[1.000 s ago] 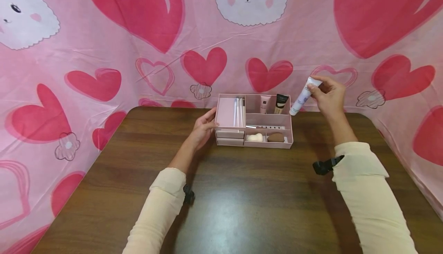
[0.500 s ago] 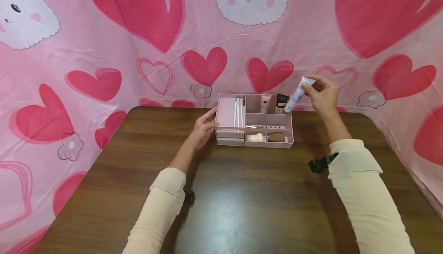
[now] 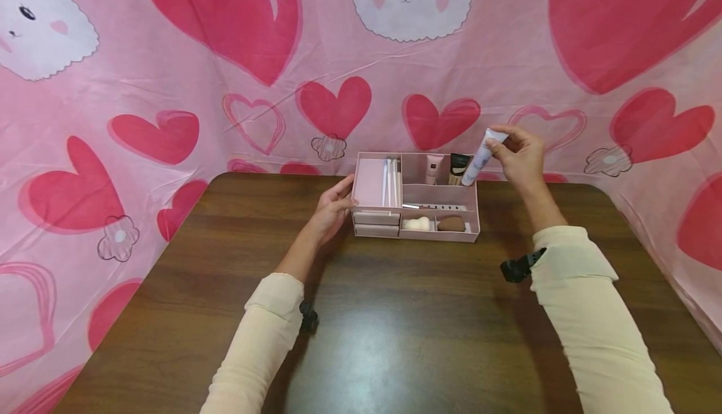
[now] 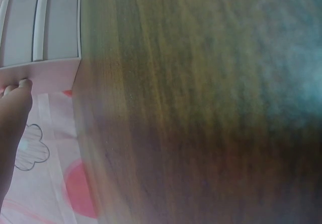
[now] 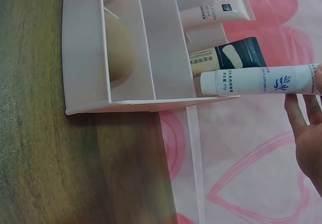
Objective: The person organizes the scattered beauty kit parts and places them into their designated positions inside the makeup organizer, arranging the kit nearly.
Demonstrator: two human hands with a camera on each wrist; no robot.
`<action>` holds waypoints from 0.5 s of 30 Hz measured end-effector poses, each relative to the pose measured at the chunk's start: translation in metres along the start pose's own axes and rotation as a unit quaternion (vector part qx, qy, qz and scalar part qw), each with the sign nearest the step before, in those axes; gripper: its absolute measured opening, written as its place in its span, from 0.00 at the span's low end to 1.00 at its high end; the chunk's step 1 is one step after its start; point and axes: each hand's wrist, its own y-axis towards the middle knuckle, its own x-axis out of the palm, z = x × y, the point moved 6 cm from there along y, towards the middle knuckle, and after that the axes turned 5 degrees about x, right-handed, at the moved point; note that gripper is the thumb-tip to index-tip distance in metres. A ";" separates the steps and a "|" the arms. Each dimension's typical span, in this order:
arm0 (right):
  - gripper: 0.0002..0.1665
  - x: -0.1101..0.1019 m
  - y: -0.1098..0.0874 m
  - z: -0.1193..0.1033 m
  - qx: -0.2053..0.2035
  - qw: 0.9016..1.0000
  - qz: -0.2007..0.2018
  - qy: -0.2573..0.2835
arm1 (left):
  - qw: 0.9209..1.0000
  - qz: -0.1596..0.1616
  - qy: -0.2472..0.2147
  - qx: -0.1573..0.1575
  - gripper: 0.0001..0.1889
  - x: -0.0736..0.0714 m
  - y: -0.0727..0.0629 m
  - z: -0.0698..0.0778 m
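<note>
In the head view, my right hand (image 3: 521,154) pinches the upper end of a white squeeze tube (image 3: 481,160) between thumb and fingers. The tube leans, cap down, over the back right compartment of a pink desktop organizer (image 3: 440,236). The right wrist view puts its white cap (image 5: 209,83) just inside the organizer's side wall, beside a dark-topped tube (image 5: 241,55). A pink tube (image 3: 433,168) stands further left in that compartment. My left hand (image 3: 333,210) rests against the organizer's left side, fingers extended; the left wrist view shows fingertips (image 4: 25,83) touching that side.
Brushes (image 3: 390,182) lie on the organizer's left top, above two drawers (image 3: 376,225). Front compartments hold a cream sponge (image 3: 417,223) and a brown sponge (image 3: 451,223). A slim pencil-like item (image 3: 410,206) lies in the middle one. A pink heart-print cloth (image 3: 338,38) hangs behind the wooden table (image 3: 361,314).
My right hand has moved left with the white tube, bringing its cap from outside the organizer's right wall to over the back compartment. The left hand stays in place.
</note>
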 end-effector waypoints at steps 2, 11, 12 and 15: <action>0.17 0.000 0.000 0.002 0.002 1.000 -0.001 -0.007 | 1.000 0.001 -0.001 -0.001 0.39 0.000 0.000 0.000; 0.14 0.004 0.001 0.006 -0.009 0.999 0.001 -0.031 | 1.000 -0.001 -0.001 -0.001 0.39 -0.001 0.001 -0.002; 0.15 0.005 0.001 0.006 -0.012 0.999 0.000 -0.035 | 1.000 -0.001 -0.001 -0.001 0.39 -0.001 0.001 -0.002; 0.16 0.006 0.001 0.007 -0.013 0.999 -0.002 -0.042 | 1.000 0.000 -0.004 0.000 0.39 -0.001 0.002 -0.002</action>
